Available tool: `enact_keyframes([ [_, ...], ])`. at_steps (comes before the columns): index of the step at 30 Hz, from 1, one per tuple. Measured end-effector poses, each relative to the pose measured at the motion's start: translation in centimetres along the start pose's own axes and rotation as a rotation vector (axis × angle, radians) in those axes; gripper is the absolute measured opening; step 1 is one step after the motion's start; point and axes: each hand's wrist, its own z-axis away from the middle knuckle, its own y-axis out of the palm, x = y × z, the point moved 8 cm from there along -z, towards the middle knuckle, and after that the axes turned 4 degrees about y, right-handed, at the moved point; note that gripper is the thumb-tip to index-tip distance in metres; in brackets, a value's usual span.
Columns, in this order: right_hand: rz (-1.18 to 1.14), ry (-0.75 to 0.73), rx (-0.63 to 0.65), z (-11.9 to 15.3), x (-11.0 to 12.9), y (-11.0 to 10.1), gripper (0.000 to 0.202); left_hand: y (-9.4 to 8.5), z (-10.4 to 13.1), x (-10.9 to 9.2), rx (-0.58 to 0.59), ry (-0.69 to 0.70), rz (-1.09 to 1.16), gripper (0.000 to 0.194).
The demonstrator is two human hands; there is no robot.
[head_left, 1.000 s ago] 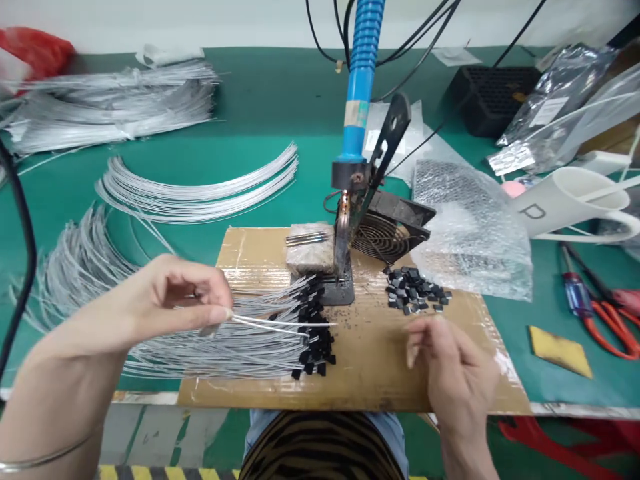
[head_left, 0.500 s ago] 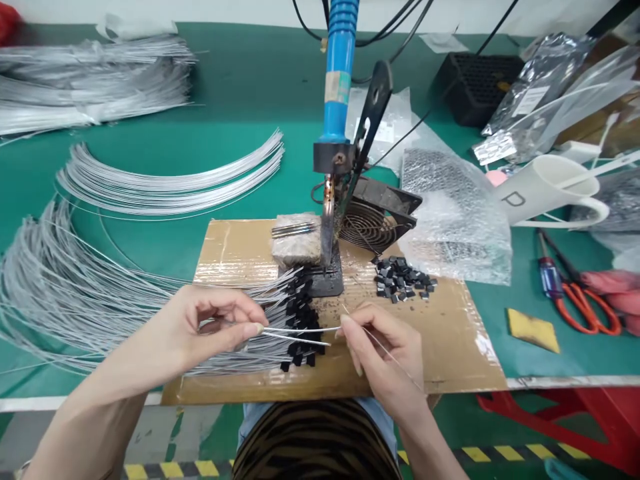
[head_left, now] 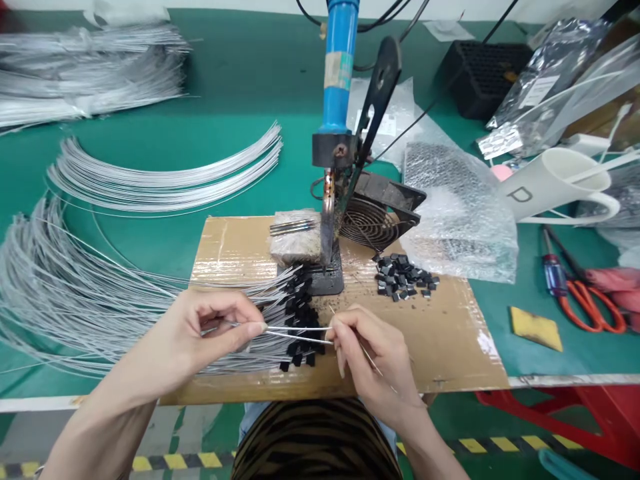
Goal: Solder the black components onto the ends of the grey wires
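Observation:
My left hand (head_left: 207, 333) pinches a pair of thin white wires (head_left: 295, 333) whose free ends point right, above a fanned bundle of grey wires (head_left: 100, 300) tipped with small black parts (head_left: 300, 313). My right hand (head_left: 373, 353) pinches the tips of those wires at thumb and forefinger and also holds a thin strand of solder wire (head_left: 373, 360) running back across the palm. Both hands hover over a taped cardboard sheet (head_left: 450, 347). Just behind stands a blue-handled soldering iron (head_left: 340, 100) clamped tip-down in a black stand (head_left: 327, 280).
A heap of loose black parts (head_left: 403, 277) lies right of the stand, beside a small fan (head_left: 373, 223) and bubble wrap (head_left: 460, 207). Curved white wires (head_left: 165, 180) and bagged wire bundles (head_left: 85, 73) fill the left. Red-handled scissors (head_left: 590, 303), a yellow sponge (head_left: 535, 327) and a white mug (head_left: 560, 183) sit right.
My right hand came in from the lower right and took hold of the wire tips that my left hand holds out. The view shifted slightly.

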Motion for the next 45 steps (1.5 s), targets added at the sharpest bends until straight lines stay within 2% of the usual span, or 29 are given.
enact_keyframes([
  [2,-0.093,0.046,-0.057,-0.1,-0.5,-0.7,0.026,-0.6,0.2,0.2,-0.042,0.009,0.026,0.03],
  [6,-0.333,0.182,-0.255,-0.1,-2.3,-2.5,0.028,-1.7,0.7,0.7,-0.12,0.018,0.081,0.026],
  [8,-0.407,0.219,-0.205,-0.1,-2.6,-2.0,0.029,-1.6,0.8,0.9,-0.109,0.023,0.091,0.026],
  [11,-0.464,0.242,-0.018,-0.2,-2.1,0.0,0.031,-1.3,0.9,0.7,-0.091,0.044,0.087,0.026],
  [13,-0.478,0.265,0.054,-0.1,-1.8,1.0,0.028,-1.2,0.9,0.4,-0.087,0.053,0.075,0.025],
  [21,-0.464,0.314,0.036,-0.2,-1.4,1.3,0.027,-0.7,0.9,-0.5,-0.045,0.081,0.051,0.024],
  [26,-0.402,0.231,0.042,-0.5,-0.9,1.0,0.024,-0.5,0.9,-0.7,0.01,0.088,0.03,0.027],
  [29,-0.301,0.14,0.049,-0.7,-0.3,0.7,0.023,-0.4,0.9,-1.4,-0.02,0.115,-0.066,0.025],
  [32,-0.179,0.057,0.053,-0.7,0.3,0.6,0.022,0.7,0.9,-2.1,-0.082,0.113,-0.177,0.014],
  [34,-0.112,0.008,0.048,-0.7,0.5,0.6,0.019,2.3,0.9,-2.8,-0.079,0.128,-0.221,0.019],
  [36,-0.079,-0.03,0.032,-0.7,0.7,0.5,0.017,4.1,0.7,-3.4,-0.057,0.164,-0.225,0.015],
  [38,-0.069,-0.045,0.018,-0.7,0.6,0.4,0.016,5.3,0.3,-3.6,-0.062,0.159,-0.182,0.018],
  [41,-0.08,-0.036,0.016,-0.7,0.3,0.4,0.016,6.1,-0.3,-3.0,-0.069,0.072,-0.026,0.027],
  [45,-0.179,0.091,0.025,-0.9,-0.8,0.3,0.02,6.3,-0.6,-2.2,-0.083,-0.001,0.165,0.03],
])
